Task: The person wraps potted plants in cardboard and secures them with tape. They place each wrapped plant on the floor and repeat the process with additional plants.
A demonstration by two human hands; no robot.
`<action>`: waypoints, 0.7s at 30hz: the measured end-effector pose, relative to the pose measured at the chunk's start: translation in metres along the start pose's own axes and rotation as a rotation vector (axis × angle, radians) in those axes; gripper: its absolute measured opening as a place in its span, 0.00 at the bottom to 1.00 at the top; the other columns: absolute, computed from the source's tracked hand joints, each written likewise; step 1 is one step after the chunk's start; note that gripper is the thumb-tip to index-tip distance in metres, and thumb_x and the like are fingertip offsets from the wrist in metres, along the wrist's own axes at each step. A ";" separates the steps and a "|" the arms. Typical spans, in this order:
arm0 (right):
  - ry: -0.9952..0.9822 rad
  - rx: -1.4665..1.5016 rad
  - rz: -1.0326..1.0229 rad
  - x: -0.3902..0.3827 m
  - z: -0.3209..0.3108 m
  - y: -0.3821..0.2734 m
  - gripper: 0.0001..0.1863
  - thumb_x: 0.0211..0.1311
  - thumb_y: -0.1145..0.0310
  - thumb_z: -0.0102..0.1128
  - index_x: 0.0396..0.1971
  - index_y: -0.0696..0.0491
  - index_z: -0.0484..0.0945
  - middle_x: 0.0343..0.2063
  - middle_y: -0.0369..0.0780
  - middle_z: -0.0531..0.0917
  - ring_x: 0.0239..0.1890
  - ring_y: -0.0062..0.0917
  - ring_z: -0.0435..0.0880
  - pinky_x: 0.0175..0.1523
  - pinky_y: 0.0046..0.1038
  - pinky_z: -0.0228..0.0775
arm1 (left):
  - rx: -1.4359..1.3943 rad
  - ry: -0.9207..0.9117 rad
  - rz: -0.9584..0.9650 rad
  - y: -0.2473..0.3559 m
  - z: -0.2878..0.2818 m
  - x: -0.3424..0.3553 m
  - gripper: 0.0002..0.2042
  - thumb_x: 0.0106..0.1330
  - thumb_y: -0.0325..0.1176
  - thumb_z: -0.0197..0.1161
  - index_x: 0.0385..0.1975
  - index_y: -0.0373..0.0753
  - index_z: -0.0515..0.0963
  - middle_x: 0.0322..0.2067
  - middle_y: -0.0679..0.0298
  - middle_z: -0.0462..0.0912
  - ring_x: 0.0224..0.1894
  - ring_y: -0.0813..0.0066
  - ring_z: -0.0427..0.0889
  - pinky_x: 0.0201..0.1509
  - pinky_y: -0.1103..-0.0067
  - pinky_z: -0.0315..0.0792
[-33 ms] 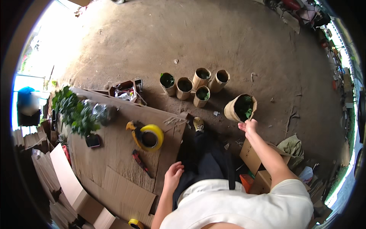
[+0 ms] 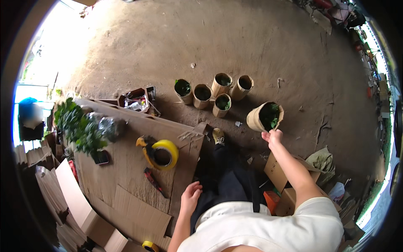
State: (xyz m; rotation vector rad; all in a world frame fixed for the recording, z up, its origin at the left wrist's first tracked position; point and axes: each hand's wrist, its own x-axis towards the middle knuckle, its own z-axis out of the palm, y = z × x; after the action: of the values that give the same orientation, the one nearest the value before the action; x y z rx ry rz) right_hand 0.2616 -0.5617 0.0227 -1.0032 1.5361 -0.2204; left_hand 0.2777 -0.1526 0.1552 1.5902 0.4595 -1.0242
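Note:
My right hand is stretched out to the right and grips the near rim of a cardboard tube. The tube tilts, its open mouth facing me, and green leaves show inside. Whether its base touches the floor I cannot tell. Beside my thigh, my left hand hangs empty with loosely bent fingers, near the table's right edge. Left of the held tube, several similar cardboard tubes stand upright in a group on the floor, with leaves visible in some.
The wooden table on my left bears a yellow tape roll with its dispenser, a red-black cutter, a phone, leafy plants and cardboard. Open cartons stand by my right side. A tool box lies beyond the table.
The view has shifted very slightly. My right hand still grips the cardboard tube, and my left hand stays by my thigh.

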 end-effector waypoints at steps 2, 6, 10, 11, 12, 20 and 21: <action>0.038 0.183 0.116 0.065 0.031 0.016 0.03 0.57 0.81 0.40 0.30 0.58 0.61 0.25 0.48 0.77 0.24 0.38 0.83 0.26 0.37 0.80 | -0.031 0.055 -0.075 -0.019 0.007 0.005 0.16 0.63 0.22 0.52 0.52 0.33 0.70 0.44 0.59 0.78 0.43 0.73 0.78 0.49 0.81 0.71; 0.053 0.240 0.248 0.173 0.072 0.055 0.11 0.50 0.83 0.35 0.35 0.62 0.65 0.25 0.49 0.77 0.23 0.40 0.82 0.29 0.39 0.80 | 0.138 0.036 -0.339 -0.038 0.024 0.012 0.15 0.63 0.22 0.52 0.51 0.33 0.71 0.41 0.58 0.80 0.43 0.74 0.78 0.48 0.81 0.72; 0.029 0.129 0.276 0.232 0.116 0.092 0.14 0.49 0.83 0.34 0.36 0.63 0.67 0.23 0.51 0.78 0.21 0.42 0.82 0.25 0.39 0.80 | 0.037 0.059 -0.457 -0.047 0.033 0.032 0.15 0.64 0.22 0.51 0.51 0.30 0.70 0.41 0.57 0.80 0.42 0.73 0.79 0.48 0.81 0.73; 0.062 0.088 0.278 0.245 0.125 0.103 0.15 0.51 0.82 0.34 0.38 0.63 0.68 0.24 0.52 0.78 0.19 0.41 0.82 0.24 0.39 0.80 | 0.004 0.096 -0.491 -0.045 0.033 0.037 0.15 0.64 0.22 0.51 0.51 0.30 0.70 0.41 0.56 0.80 0.42 0.72 0.79 0.47 0.81 0.73; 0.095 0.046 0.281 0.256 0.135 0.115 0.15 0.53 0.81 0.34 0.39 0.64 0.68 0.24 0.53 0.78 0.18 0.41 0.82 0.22 0.39 0.79 | -0.027 0.134 -0.525 -0.043 0.034 0.041 0.15 0.64 0.21 0.51 0.51 0.29 0.69 0.41 0.56 0.80 0.41 0.72 0.79 0.47 0.81 0.73; -0.001 -0.380 0.313 0.276 0.153 0.121 0.10 0.61 0.72 0.46 0.32 0.63 0.73 0.25 0.50 0.81 0.19 0.35 0.82 0.21 0.35 0.78 | -0.044 0.208 -0.568 -0.053 0.037 0.054 0.14 0.65 0.24 0.50 0.50 0.30 0.70 0.40 0.57 0.80 0.39 0.75 0.79 0.45 0.82 0.72; -0.057 -0.419 0.267 0.273 0.146 0.113 0.11 0.61 0.68 0.49 0.32 0.62 0.73 0.25 0.49 0.81 0.19 0.34 0.82 0.22 0.35 0.78 | -0.061 0.194 -0.556 -0.057 0.039 0.054 0.14 0.65 0.24 0.50 0.50 0.30 0.70 0.41 0.57 0.80 0.40 0.74 0.79 0.46 0.82 0.72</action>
State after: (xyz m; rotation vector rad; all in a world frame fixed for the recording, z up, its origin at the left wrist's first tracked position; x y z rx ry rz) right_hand 0.3663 -0.6234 -0.2837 -1.1000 1.6809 0.3284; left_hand 0.2504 -0.1846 0.0784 1.5462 1.0988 -1.2522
